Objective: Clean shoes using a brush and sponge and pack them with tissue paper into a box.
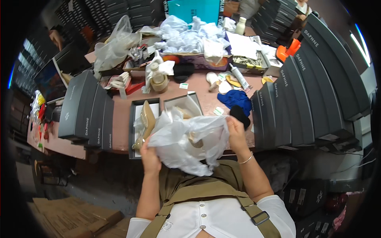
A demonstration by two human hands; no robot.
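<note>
A crumpled white plastic bag point(186, 142) is held up over the near edge of the surface, bunched and translucent, with a beige shoe point(195, 139) showing dimly inside it, wrapped and mostly hidden by folds.

White short-sleeved top, olive dungaree straps, thin bracelet point(247, 159)

We count two hands, the left hand point(149, 155) and the right hand point(237, 133), and one white plastic bag point(186, 142) at frame centre. We see one beige heeled shoe point(146, 121) centre left, one blue cloth point(237, 99) right of centre, and one bracelet point(247, 159).
</note>
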